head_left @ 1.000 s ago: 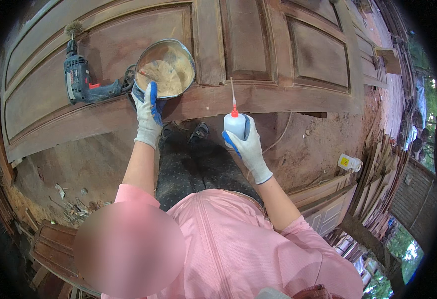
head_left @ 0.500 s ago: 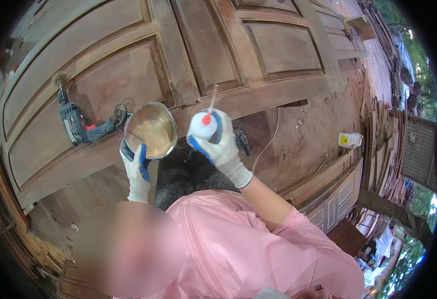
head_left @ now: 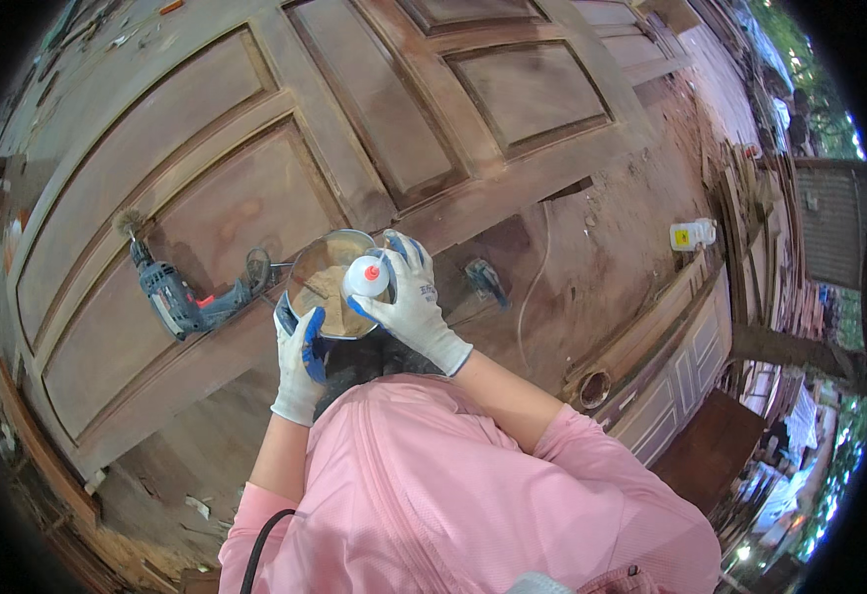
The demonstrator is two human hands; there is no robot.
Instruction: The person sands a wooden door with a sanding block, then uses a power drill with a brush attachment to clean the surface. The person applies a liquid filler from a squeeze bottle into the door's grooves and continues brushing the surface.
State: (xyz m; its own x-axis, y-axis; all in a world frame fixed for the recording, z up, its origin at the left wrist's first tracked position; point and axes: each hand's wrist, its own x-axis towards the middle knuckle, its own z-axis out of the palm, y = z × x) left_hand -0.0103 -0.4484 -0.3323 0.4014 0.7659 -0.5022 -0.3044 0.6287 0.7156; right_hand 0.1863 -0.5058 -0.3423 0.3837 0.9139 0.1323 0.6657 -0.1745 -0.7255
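My left hand [head_left: 301, 361], in a white glove with blue fingertips, grips the near left edge of a round metal bowl [head_left: 342, 238]. Brown powder resembling sawdust [head_left: 320, 295] lies heaped inside it. A white squeeze bottle [head_left: 359, 287] with a red-ringed tip is in my gloved right hand [head_left: 416, 302], fingers wrapped round its far and near sides. The bottle overlaps the right part of the bowl; whether the two touch, I cannot tell. Beyond my hands lies a large panelled wooden door [head_left: 226, 203].
A power drill [head_left: 178, 302] with a round wire brush rests on the door at left. On the ground at right are a dark hand tool [head_left: 486, 282], a thin cord [head_left: 546, 267] and a white jug [head_left: 692, 235]. Stacked door panels [head_left: 671, 366] stand farther right.
My right hand has brought the bottle leftward, from beside the bowl to over its right part. The bowl stays in my left hand. The whole view has shifted somewhat.
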